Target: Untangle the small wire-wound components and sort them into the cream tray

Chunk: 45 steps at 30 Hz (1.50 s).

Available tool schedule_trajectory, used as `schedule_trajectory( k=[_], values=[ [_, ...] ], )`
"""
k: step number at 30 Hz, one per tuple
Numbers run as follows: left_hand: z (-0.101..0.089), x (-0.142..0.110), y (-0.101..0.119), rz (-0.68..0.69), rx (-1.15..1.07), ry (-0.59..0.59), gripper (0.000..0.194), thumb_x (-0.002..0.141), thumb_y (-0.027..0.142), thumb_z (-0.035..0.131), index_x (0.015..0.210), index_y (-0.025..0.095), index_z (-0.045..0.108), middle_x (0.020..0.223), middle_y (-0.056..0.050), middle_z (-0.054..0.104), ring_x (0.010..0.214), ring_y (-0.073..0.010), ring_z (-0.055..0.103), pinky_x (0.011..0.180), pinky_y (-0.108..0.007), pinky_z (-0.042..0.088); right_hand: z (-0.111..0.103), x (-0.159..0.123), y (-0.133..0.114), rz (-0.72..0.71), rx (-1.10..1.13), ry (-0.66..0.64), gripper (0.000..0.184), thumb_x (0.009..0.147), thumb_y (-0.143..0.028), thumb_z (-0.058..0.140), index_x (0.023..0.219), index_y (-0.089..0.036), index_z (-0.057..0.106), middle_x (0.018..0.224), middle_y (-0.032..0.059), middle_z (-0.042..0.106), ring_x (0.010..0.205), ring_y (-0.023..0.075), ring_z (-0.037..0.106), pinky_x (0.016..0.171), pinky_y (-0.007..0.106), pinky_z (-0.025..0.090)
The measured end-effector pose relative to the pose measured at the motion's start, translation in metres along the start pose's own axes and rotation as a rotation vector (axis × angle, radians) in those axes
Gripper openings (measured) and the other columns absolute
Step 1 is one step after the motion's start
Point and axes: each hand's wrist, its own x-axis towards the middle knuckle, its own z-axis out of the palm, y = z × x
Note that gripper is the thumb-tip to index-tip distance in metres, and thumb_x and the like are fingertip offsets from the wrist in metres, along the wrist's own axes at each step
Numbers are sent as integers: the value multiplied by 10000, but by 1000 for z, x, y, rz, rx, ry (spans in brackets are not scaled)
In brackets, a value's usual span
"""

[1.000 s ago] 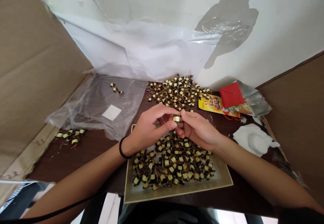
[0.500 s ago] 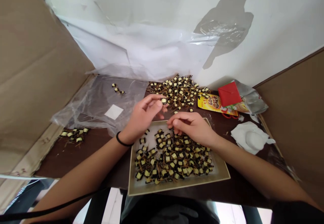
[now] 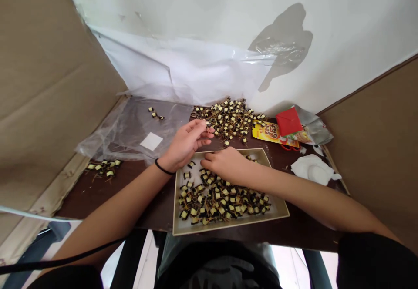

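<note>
A shallow beige tray [image 3: 276, 210] on the dark table holds several small black-and-yellow wound parts with thin copper leads. My right hand [image 3: 225, 166] lies palm down on the parts at the tray's far left; whether its fingers pinch one is hidden. My left hand [image 3: 185, 143], a black band on its wrist, reaches past the tray's far edge with fingers spread, its tips at the near edge of a loose pile of the same parts [image 3: 228, 117]. I see nothing clearly held in it.
A clear plastic bag [image 3: 130, 128] with a white label and a few parts lies at the left. A small heap of parts [image 3: 103, 168] sits by the cardboard wall. A yellow snack packet [image 3: 272, 132], a red packet [image 3: 289, 121] and white tissue [image 3: 311, 171] lie at the right.
My hands, together on one part a second ago, have split. The left carried it out to the far pile; the right dropped onto the tray and slid left. The camera tilted slightly.
</note>
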Motion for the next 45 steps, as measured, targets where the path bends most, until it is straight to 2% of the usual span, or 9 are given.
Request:
schedule_trajectory(
  k=[3,5,6,8,10,13,22,29,45],
  values=[
    [-1,0,0,7,-32,-13,156,821,261,648,841,135,559,799,-38,681,702,-93,641,617,-187,496,-2,-10,8,48,209,142,172,850,-123,517,965,-140,644,903,82,662,746,160,591,556,246,362],
    [-1,0,1,17,-54,-11,138,824,246,638,847,136,559,790,-36,678,711,-97,645,632,-193,502,-3,-17,13,61,554,282,194,822,-125,540,987,-156,637,930,58,646,710,119,563,589,233,399],
    [-1,0,1,22,-60,-11,129,822,237,636,855,137,561,785,-33,677,713,-98,647,637,-196,506,-3,-20,16,96,785,328,185,802,-140,572,975,-160,634,865,32,633,640,94,533,569,221,402],
    [-1,0,1,29,-55,-19,126,813,228,637,863,137,564,783,-29,675,712,-99,648,647,-203,516,-2,-24,21,150,1282,335,210,784,-210,631,991,-178,616,736,-20,588,499,55,439,471,190,357],
    [-1,-1,1,27,-39,-35,149,798,243,651,861,137,566,787,-28,674,708,-101,647,644,-209,526,0,-26,25,173,1705,309,287,770,-310,678,1023,-202,598,710,-38,576,423,30,341,388,168,266],
    [-2,-1,0,34,-15,-68,211,765,285,685,861,137,569,779,-27,670,696,-101,639,610,-200,525,0,-26,28,179,2023,324,366,717,-390,746,1007,-216,608,746,-20,618,423,23,329,366,156,215],
    [-4,0,-3,39,83,-125,292,721,351,718,880,150,577,747,-15,660,658,-109,620,606,-229,519,4,-25,29,190,2096,389,383,637,-300,827,970,-230,651,853,-13,671,479,29,432,427,167,336],
    [-3,-3,-1,10,101,-149,295,710,359,724,878,161,585,719,6,654,664,-101,605,629,-220,492,4,-23,30,119,2108,412,359,633,-261,826,954,-239,667,885,-18,658,496,26,428,438,158,331],
    [-3,-2,-1,2,114,-165,272,715,348,720,870,161,596,708,1,648,635,-98,583,643,-233,473,4,-24,28,202,2022,499,306,624,-241,821,861,-209,630,854,-20,623,539,43,432,470,168,371]
  ],
)
